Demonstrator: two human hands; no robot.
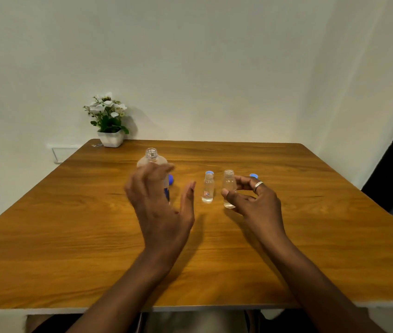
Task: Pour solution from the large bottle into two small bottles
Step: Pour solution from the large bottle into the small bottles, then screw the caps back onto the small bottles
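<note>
Head view, with twelve o'clock at the far wall: where's the big bottle?

— That large clear plastic bottle (152, 156) stands uncapped on the brown wooden table (70, 236), a little to eleven o'clock of the centre. A dark blue cap (171, 180) peeps out at its three o'clock side.

And the left hand?

— His left hand (159, 200) is up in front of the bottle, blurred, fingers spread and thumb held wide. It grips nothing. Whether the fingertips touch the bottle, I cannot tell.

The little ones?

— A small clear bottle with a red-and-white label (208, 191) stands upright near the centre, apart from both hands, with a light blue cap (209, 173) just at its twelve o'clock. At its three o'clock stands the second small clear bottle (228, 181), also upright and open-necked.

Held?

— Yes. The right hand (255, 200) pinches it between thumb and curled fingers, a silver ring (258, 185) on one finger. Another light blue cap (253, 175) lies just beyond that hand.

Anything else?

— A white pot of white flowers (109, 121) sits in the table's eleven o'clock corner, against the wall.
</note>
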